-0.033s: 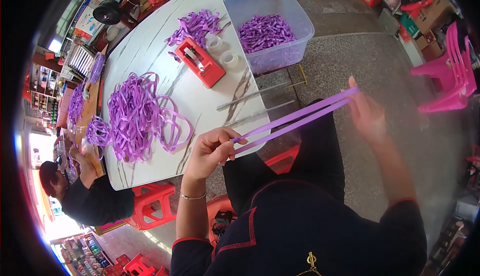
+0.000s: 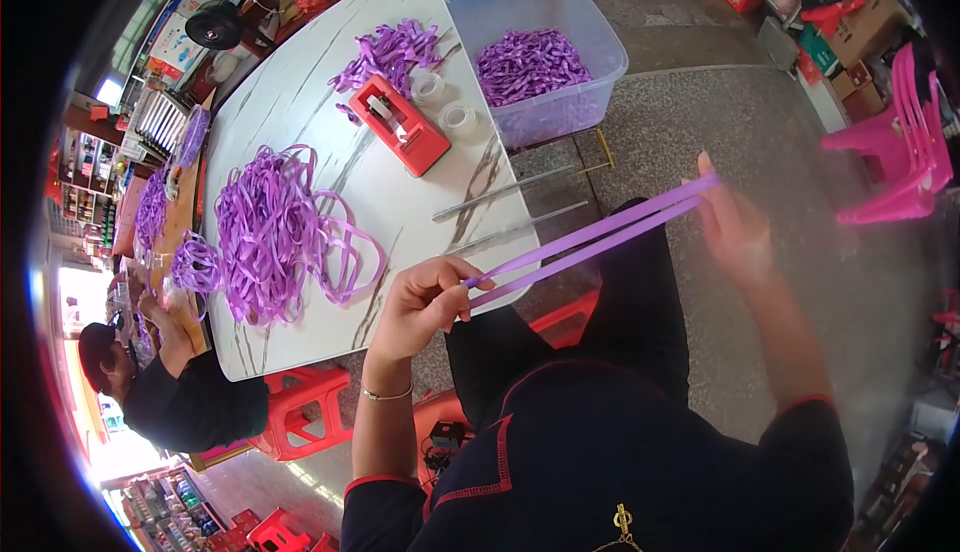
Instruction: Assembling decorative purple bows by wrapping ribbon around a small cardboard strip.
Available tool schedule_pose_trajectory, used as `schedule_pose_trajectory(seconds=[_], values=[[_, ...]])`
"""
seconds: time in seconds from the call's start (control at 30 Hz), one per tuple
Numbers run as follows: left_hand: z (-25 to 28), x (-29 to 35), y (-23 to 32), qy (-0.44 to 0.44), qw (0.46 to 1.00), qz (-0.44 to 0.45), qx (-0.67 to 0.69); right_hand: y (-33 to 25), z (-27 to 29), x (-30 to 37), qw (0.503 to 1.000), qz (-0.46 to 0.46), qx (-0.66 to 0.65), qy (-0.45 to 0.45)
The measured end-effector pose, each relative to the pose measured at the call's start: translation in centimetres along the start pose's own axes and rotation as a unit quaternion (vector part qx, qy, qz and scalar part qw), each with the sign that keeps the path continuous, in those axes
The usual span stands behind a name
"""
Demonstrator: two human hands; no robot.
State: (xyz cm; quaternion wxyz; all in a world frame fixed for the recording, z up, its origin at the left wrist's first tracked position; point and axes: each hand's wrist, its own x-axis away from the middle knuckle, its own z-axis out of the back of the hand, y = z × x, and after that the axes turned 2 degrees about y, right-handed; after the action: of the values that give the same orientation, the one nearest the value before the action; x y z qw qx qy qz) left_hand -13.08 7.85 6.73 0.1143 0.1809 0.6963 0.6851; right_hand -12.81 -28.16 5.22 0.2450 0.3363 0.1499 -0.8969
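Observation:
A purple ribbon loop (image 2: 610, 237) is stretched taut between my two hands, past the table's front right corner. My left hand (image 2: 428, 302) pinches one end between thumb and fingers. At the other end, my right hand (image 2: 735, 230) has its fingers inside the loop, pulling it out to the right; this hand is slightly blurred. A large tangled heap of purple ribbons (image 2: 265, 237) lies on the table left of my left hand. Farther back is a smaller pile of folded ribbons (image 2: 390, 52), beside a red tape dispenser (image 2: 425, 148).
Two clear tape rolls (image 2: 458, 119) and thin metal rods (image 2: 490, 197) lie on the marble-patterned table (image 2: 300, 82). A clear plastic bin (image 2: 590, 52) with ribbon pieces stands beyond its right edge. Pink stools (image 2: 900, 152) are at right; another person (image 2: 190, 392) sits at left near a red stool (image 2: 305, 412).

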Motion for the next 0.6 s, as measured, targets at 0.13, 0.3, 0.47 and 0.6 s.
schedule_pose_trajectory(seconds=[0.13, 0.3, 0.47, 0.6], values=[[-0.2, 0.3, -0.4, -0.014, 0.999, -0.026, -0.024, 0.0, 0.2, 0.4, 0.999, -0.036, -0.017, 0.002], [-0.7, 0.1, -1.1, -0.006, 0.989, -0.072, -0.127, -0.4, 0.7, 0.0, 1.000, -0.022, -0.008, 0.015], [-1.1, -0.2, -1.5, -0.016, 0.974, -0.138, -0.178, -0.5, 0.7, 0.4, 0.997, -0.071, -0.028, 0.021], [-2.2, -0.7, -0.4, -0.056, 0.982, -0.110, -0.144, -0.2, 0.1, 1.5, 0.984, -0.060, -0.102, -0.137]])
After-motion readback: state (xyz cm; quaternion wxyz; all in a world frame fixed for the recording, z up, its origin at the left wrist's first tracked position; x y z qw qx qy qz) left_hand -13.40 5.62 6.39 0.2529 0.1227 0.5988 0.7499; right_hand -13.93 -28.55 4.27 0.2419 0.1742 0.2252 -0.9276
